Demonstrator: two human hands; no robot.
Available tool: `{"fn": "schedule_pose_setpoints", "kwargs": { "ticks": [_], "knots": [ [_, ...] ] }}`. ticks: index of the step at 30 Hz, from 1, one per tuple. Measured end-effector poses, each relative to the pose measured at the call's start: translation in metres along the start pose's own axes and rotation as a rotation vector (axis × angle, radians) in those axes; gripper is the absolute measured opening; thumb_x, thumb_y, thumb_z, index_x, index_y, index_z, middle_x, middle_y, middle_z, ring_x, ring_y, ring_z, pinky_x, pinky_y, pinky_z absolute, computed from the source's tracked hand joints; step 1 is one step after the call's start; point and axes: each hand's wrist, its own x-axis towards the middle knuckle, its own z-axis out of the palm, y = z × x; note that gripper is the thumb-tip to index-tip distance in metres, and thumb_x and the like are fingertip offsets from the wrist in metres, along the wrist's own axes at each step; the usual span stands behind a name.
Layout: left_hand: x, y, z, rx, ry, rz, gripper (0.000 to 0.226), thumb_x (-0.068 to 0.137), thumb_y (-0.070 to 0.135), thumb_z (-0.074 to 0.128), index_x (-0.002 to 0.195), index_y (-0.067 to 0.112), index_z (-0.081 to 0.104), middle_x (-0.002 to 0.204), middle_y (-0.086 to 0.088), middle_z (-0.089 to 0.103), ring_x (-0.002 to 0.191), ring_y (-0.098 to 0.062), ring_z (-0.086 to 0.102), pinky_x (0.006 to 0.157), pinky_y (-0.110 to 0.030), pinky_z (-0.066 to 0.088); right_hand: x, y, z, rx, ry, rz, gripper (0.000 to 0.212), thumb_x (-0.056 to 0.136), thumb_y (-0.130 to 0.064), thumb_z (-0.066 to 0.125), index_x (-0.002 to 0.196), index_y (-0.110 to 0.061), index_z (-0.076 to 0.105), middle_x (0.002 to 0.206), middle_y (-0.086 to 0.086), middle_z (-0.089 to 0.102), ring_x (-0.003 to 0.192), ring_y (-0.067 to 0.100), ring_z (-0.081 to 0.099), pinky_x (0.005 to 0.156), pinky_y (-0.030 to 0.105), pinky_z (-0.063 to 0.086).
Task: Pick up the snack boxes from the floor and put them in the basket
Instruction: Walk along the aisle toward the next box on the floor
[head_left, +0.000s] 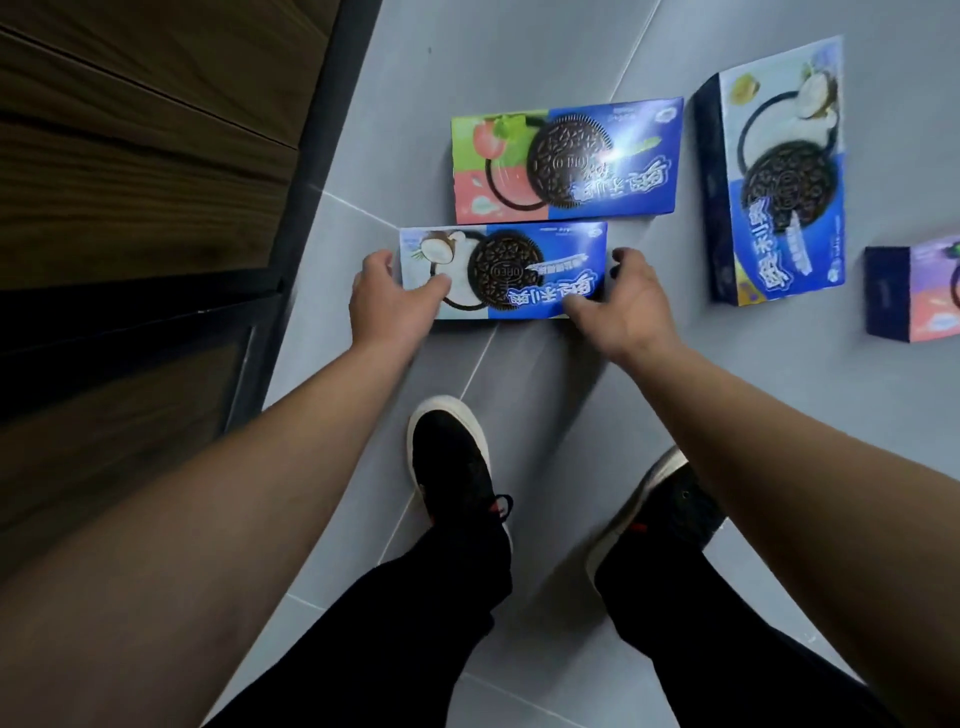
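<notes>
Black trousers and black white-soled shoes (457, 467) stand on the grey tiled floor (545, 395), and just beyond them lies a flat blue-and-white cardboard cookie box (519, 270) printed with a dark sandwich cookie and a coconut. The left hand (395, 301) and right hand (631, 304) grip its two short ends, fingers curled over the edges. Farther off lie a green-pink-and-blue cookie box (566, 161), just beside the first, a larger coconut-printed box (779, 171) and a purple-pink box (919, 296) at right.
</notes>
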Motion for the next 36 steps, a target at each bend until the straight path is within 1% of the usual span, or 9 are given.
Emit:
{"fn": "schedule_pose_setpoints", "kwargs": {
  "ticks": [9, 13, 17, 19, 22, 24, 27, 31, 36],
  "knots": [
    [-0.007, -0.009, 0.002, -0.199, -0.028, -0.07, 0.041, 0.069, 0.031, 0.069, 0.109, 0.023, 0.063, 0.098, 0.009, 0.069, 0.09, -0.01, 0.067, 0.083, -0.031, 0.056, -0.01, -0.002, 0.001, 0.046, 0.066, 0.057, 0.05, 0.075, -0.036, 0.066, 0.117, -0.01, 0.056, 0.115, 0.011, 0.064, 0.106, 0.03, 0.059, 0.09, 0.035, 0.048],
    [-0.071, 0.011, -0.029, -0.332, -0.043, -0.089, 0.036, 0.075, 0.02, 0.073, 0.109, 0.02, 0.062, 0.094, 0.005, 0.071, 0.079, -0.01, 0.068, 0.069, -0.026, 0.053, -0.082, -0.004, -0.048, 0.106, 0.065, 0.082, 0.041, 0.076, -0.035, 0.067, 0.109, -0.013, 0.059, 0.1, 0.002, 0.065, 0.091, 0.022, 0.058, 0.076, 0.029, 0.043],
    [-0.164, 0.047, -0.062, -0.427, -0.156, -0.092, 0.032, 0.078, 0.019, 0.073, 0.107, 0.023, 0.061, 0.095, 0.001, 0.074, 0.084, -0.016, 0.072, 0.08, -0.036, 0.059, -0.167, -0.005, -0.126, 0.147, 0.083, 0.086, 0.022, 0.079, -0.029, 0.068, 0.095, -0.017, 0.057, 0.089, 0.0, 0.063, 0.082, 0.02, 0.058, 0.069, 0.027, 0.038],
    [-0.208, 0.068, -0.078, -0.454, -0.209, -0.09, 0.033, 0.081, 0.019, 0.072, 0.111, 0.022, 0.059, 0.095, 0.0, 0.074, 0.084, -0.016, 0.071, 0.081, -0.037, 0.057, -0.203, -0.007, -0.163, 0.17, 0.103, 0.075, 0.024, 0.08, -0.029, 0.067, 0.099, -0.018, 0.059, 0.092, 0.0, 0.064, 0.087, 0.022, 0.061, 0.072, 0.026, 0.04],
    [-0.275, 0.101, -0.105, -0.492, -0.276, -0.124, 0.026, 0.086, 0.021, 0.071, 0.109, 0.028, 0.06, 0.09, 0.001, 0.073, 0.081, -0.015, 0.07, 0.078, -0.037, 0.057, -0.25, -0.013, -0.22, 0.162, 0.126, 0.024, 0.045, 0.085, -0.033, 0.064, 0.126, -0.016, 0.055, 0.112, 0.001, 0.066, 0.105, 0.021, 0.061, 0.082, 0.022, 0.038],
    [-0.319, 0.12, -0.124, -0.514, -0.272, -0.173, 0.02, 0.086, 0.026, 0.071, 0.104, 0.03, 0.062, 0.089, 0.003, 0.073, 0.076, -0.013, 0.07, 0.078, -0.036, 0.058, -0.283, -0.018, -0.256, 0.088, 0.157, -0.094, 0.053, 0.084, -0.034, 0.064, 0.132, -0.013, 0.052, 0.119, 0.002, 0.062, 0.113, 0.022, 0.057, 0.089, 0.023, 0.04],
    [-0.383, 0.143, -0.148, -0.531, -0.244, -0.258, 0.026, 0.086, 0.03, 0.072, 0.108, 0.023, 0.061, 0.092, 0.0, 0.073, 0.066, -0.011, 0.068, 0.072, -0.034, 0.058, -0.335, -0.027, -0.301, -0.264, 0.225, -0.418, 0.076, 0.076, -0.046, 0.064, 0.138, -0.007, 0.046, 0.136, 0.012, 0.051, 0.127, 0.03, 0.045, 0.11, 0.041, 0.034],
    [-0.464, 0.163, -0.178, -0.578, -0.244, -0.337, 0.019, 0.086, 0.032, 0.072, 0.092, 0.018, 0.061, 0.074, -0.001, 0.072, 0.063, -0.015, 0.066, 0.069, -0.034, 0.055, -0.404, -0.038, -0.349, -0.667, 0.193, -0.798, 0.087, 0.064, -0.059, 0.066, 0.137, -0.016, 0.048, 0.135, 0.005, 0.053, 0.128, 0.032, 0.045, 0.115, 0.055, 0.023],
    [-0.546, 0.17, -0.208, -0.683, -0.287, -0.424, 0.026, 0.081, 0.036, 0.076, 0.093, 0.016, 0.065, 0.07, -0.004, 0.072, 0.062, -0.016, 0.067, 0.064, -0.031, 0.056, -0.468, -0.041, -0.379, -0.905, 0.237, -0.978, 0.073, 0.067, -0.025, 0.074, 0.135, -0.015, 0.048, 0.131, 0.003, 0.054, 0.121, 0.032, 0.049, 0.113, 0.049, 0.025]
  ]
}}
